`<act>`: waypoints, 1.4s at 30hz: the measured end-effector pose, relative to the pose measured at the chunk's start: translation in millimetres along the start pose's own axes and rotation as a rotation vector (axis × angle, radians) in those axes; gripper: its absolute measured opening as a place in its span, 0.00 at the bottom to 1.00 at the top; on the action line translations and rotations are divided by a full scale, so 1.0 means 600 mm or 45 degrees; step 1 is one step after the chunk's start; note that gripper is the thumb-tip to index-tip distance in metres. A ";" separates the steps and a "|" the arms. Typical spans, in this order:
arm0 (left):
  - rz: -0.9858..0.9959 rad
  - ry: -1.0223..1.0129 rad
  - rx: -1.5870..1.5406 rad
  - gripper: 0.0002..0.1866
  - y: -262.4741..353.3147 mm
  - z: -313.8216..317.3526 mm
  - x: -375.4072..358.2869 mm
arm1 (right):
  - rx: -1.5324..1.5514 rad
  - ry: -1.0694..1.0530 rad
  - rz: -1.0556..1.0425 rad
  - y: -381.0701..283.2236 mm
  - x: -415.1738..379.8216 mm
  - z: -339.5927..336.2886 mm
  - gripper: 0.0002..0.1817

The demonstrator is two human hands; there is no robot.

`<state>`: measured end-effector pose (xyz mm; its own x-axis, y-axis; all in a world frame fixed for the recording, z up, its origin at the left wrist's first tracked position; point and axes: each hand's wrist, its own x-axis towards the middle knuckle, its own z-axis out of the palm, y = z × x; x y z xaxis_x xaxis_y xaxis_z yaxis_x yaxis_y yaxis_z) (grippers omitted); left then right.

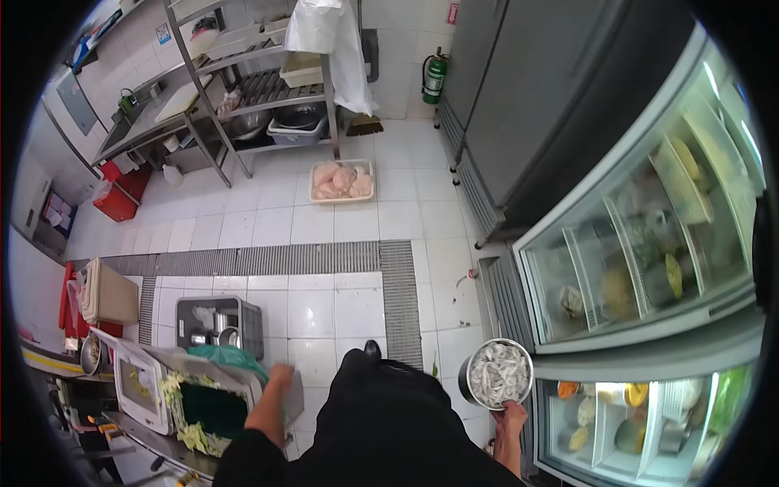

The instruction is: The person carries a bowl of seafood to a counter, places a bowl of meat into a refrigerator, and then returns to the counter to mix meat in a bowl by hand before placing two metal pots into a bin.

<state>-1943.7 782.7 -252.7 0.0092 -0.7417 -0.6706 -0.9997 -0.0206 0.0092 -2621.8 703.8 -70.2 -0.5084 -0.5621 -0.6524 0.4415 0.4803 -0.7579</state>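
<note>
As the right grip (pixel 510 417) clasps one metal pot (pixel 465 383) by its near rim, the pot sits just ahead of it, mouth upward (long axis unclear); pale strips (pixel 498 372), too many to count, lie inside; the left grip (pixel 280 378), near one green bag (pixel 233 357), is too indistinct to judge.

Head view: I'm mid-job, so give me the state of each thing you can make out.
Right hand: closed on the pot's edge
Pot: filled with pale pieces
Left hand: lowered, grip unclear
Floor tray: filled with pink pieces
Grey crate: holding metal containers
Fridge: lit, stocked
Fire extinguisher: upright
</note>
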 end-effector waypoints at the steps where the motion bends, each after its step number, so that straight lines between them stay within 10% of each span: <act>1: 0.102 0.358 0.136 0.09 -0.080 -0.023 0.119 | -0.001 -0.007 0.008 -0.018 0.011 0.034 0.17; 2: -0.520 0.270 -0.811 0.15 -0.027 -0.210 0.174 | 0.068 0.031 0.023 -0.031 0.039 0.059 0.19; 6: -0.163 0.783 -1.087 0.19 0.025 -0.681 0.415 | 0.221 0.127 0.007 -0.082 0.093 0.202 0.23; 12: 0.314 0.651 -1.241 0.18 0.219 -1.173 0.595 | 0.341 0.159 0.103 -0.118 0.272 0.397 0.24; 23: 0.443 0.381 -1.511 0.14 0.262 -1.742 0.844 | 0.261 0.146 0.074 -0.379 0.409 0.844 0.08; 33: 1.102 1.046 -1.229 0.21 0.469 -2.250 1.109 | 0.443 0.200 -0.147 -0.555 0.452 1.189 0.05; 36: 1.082 1.438 -1.099 0.21 0.524 -2.345 1.148 | 0.465 0.314 -0.144 -0.573 0.487 1.289 0.05; 42: 1.241 1.440 -1.120 0.23 0.527 -2.438 1.169 | 0.596 0.355 -0.268 -0.580 0.537 1.470 0.04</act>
<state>-2223.0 -724.9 364.5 -0.1487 -0.7601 0.6326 -0.3402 0.6400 0.6890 -2287.2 -238.3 -12.9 -0.7683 -0.3840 -0.5122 0.5572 -0.0071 -0.8304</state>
